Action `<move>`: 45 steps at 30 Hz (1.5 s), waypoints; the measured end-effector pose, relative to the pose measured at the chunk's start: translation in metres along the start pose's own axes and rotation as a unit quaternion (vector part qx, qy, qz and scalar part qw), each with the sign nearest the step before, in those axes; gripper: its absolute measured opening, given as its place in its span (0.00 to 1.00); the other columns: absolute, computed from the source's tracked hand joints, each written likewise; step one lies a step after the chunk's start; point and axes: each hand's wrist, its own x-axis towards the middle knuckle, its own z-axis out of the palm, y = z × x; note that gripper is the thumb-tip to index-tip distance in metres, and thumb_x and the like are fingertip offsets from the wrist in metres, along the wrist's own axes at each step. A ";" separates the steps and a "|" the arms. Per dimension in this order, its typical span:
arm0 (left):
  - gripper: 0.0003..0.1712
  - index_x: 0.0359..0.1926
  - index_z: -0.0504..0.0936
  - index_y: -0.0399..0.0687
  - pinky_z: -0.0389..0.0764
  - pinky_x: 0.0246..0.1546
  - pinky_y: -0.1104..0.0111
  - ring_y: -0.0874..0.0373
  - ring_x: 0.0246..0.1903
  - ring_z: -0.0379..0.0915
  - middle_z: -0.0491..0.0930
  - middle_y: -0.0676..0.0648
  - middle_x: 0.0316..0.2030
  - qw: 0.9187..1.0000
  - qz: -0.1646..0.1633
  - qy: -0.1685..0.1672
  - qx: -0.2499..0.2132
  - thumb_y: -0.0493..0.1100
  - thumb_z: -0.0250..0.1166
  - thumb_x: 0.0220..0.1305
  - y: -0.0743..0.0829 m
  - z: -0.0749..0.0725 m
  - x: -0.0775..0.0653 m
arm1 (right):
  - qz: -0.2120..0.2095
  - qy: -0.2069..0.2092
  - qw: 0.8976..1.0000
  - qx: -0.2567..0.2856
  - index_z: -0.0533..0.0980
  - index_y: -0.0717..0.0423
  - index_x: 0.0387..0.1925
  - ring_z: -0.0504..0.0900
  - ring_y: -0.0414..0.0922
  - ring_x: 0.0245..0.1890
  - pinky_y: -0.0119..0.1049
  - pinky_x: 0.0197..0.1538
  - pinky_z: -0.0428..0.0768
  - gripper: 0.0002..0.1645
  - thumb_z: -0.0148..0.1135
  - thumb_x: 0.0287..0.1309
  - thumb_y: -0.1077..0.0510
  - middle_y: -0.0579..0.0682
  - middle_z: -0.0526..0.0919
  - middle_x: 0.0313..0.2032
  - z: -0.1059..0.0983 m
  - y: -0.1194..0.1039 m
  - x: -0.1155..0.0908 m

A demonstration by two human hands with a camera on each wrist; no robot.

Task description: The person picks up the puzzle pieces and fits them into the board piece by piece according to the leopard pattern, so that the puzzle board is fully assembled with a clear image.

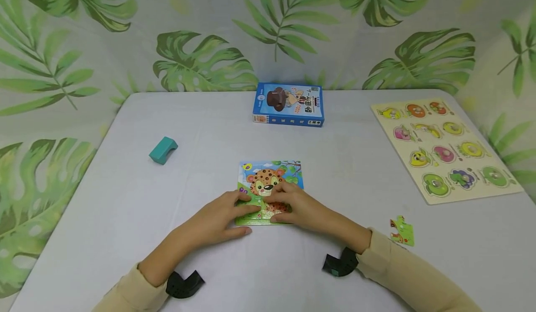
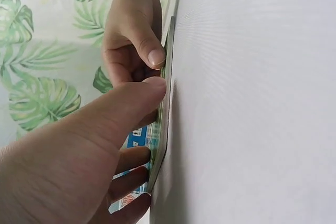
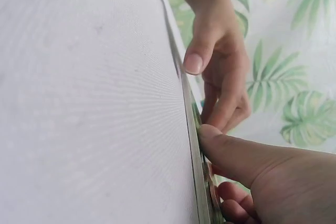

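Note:
A small jigsaw puzzle (image 1: 293,170) with a spotted cartoon leopard lies flat on the white table, its lower part partly hidden by both hands. My right hand (image 1: 303,209) bends over its right half, fingers and thumb pinching a spotted orange puzzle piece (image 1: 278,207) at the board's surface. From the left, my left hand (image 1: 219,216) rests fairly straight fingertips on the green lower left of the puzzle, with the thumb stretched along the table by its near edge. In the left wrist view the board's edge (image 2: 167,114) shows beside the thumb.
A loose green puzzle piece (image 1: 403,231) lies near the right sleeve. At the far right is a wooden fruit board (image 1: 423,181). A blue box (image 1: 289,105) stands at the back, and a teal arch block (image 1: 163,150) sits to the left. Leaf-patterned cloth hangs behind.

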 end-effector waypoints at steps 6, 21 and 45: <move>0.25 0.55 0.75 0.58 0.68 0.49 0.62 0.56 0.49 0.63 0.67 0.49 0.51 1.000 -0.003 -0.007 -0.003 0.54 0.64 0.54 0.000 -0.003 0.002 | -0.020 -0.013 1.000 -0.011 0.75 0.53 0.53 0.64 0.40 0.44 0.36 0.44 0.66 0.28 0.65 0.50 0.49 0.43 0.68 0.45 -0.001 0.000 0.000; 0.22 0.52 0.77 0.59 0.68 0.48 0.62 0.56 0.49 0.63 0.68 0.50 0.51 0.999 -0.006 0.017 -0.032 0.51 0.64 0.55 -0.003 -0.001 0.002 | 0.040 -0.050 0.997 0.039 0.62 0.44 0.62 0.56 0.42 0.61 0.46 0.57 0.63 0.37 0.62 0.51 0.44 0.43 0.59 0.60 -0.022 -0.008 -0.024; 0.23 0.53 0.77 0.59 0.67 0.48 0.63 0.57 0.50 0.61 0.67 0.50 0.51 0.999 -0.009 0.016 -0.046 0.51 0.65 0.54 -0.003 0.000 0.002 | 0.122 0.249 0.959 0.059 0.63 0.56 0.61 0.61 0.33 0.55 0.76 0.39 0.53 0.48 0.71 0.34 0.72 0.47 0.66 0.56 -0.082 0.011 -0.173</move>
